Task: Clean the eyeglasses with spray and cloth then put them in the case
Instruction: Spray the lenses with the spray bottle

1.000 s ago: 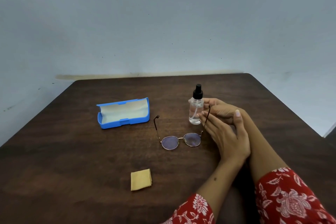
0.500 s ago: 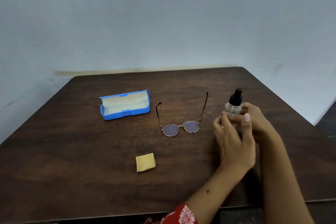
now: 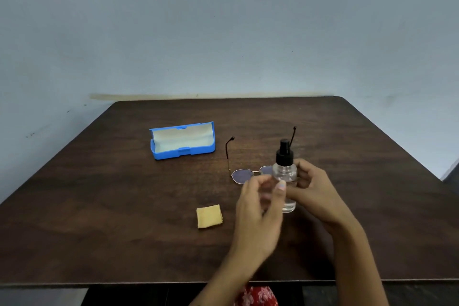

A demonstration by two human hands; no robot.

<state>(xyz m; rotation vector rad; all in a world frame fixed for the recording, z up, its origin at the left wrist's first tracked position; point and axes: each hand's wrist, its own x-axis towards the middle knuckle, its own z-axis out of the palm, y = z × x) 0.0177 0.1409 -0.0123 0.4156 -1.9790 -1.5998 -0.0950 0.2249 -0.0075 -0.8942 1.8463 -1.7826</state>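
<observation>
Head view: gripping the spray bottle (image 3: pixel 285 176) upright in the right hand (image 3: pixel 313 189), lifting it over the eyeglasses (image 3: pixel 250 173) for aiming, left hand (image 3: pixel 260 202) blurred, fingers curling, perhaps pinching a clear cap, case (image 3: pixel 182 143) lying open, cloth (image 3: pixel 209 216) waiting nearby.

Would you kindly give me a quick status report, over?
Right hand holds spray bottle upright above table. Left hand blurred beside it, grip unclear. Glasses untouched, case open, cloth clear.
</observation>
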